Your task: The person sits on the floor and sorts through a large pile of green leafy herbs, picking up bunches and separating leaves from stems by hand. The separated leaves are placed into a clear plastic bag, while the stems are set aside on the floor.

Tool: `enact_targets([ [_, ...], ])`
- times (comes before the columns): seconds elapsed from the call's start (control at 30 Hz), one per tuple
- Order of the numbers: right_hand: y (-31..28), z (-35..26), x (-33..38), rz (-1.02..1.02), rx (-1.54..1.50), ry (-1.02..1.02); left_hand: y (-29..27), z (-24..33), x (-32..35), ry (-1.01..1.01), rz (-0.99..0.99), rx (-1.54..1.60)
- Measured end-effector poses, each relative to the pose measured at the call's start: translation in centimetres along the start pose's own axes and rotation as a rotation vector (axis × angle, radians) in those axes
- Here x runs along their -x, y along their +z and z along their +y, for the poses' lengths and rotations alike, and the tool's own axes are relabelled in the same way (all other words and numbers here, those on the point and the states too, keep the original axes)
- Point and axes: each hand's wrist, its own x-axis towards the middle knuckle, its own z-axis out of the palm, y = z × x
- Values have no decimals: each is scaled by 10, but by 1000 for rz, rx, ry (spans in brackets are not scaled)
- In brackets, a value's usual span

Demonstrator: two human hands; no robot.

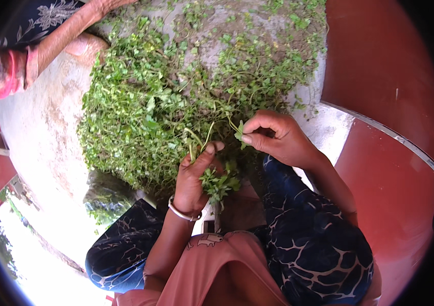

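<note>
My left hand (194,181) is closed around a small bunch of leafy herbs (220,184). Pale stems stick up past its thumb, while the leaves hang out on the palm side. To the right, my right hand (283,138) pinches a single herb sprig (239,134) between thumb and forefinger, its thin stem pointing up and left. Both hands are above the near edge of a wide heap of loose green herbs (140,102), tangled stems and small lobed leaves. The two hands are apart from each other.
Another person's forearm (66,38) reaches in at the upper left, beside their bare foot (85,47). A clear plastic bag (107,196) with greens lies by my left knee. Scattered leaves and soil cover the grey sheet (178,20) at the back. A red surface (380,66) borders the right.
</note>
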Motion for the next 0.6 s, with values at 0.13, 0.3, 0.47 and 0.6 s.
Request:
enact_targets([
  [0.13,18,8,0,-132,155,-118,-2,-6,-7,49,-104,137],
  [0.3,28,22,2,-171,178,-139,1,-3,-3,42,-71,71],
  [0.47,21,26,-3,-165,-145,232,-3,-4,-2,96,-65,-74],
  [0.6,21,21,-6,-228,-273,208,-5,-8,-2,134,-38,-135],
])
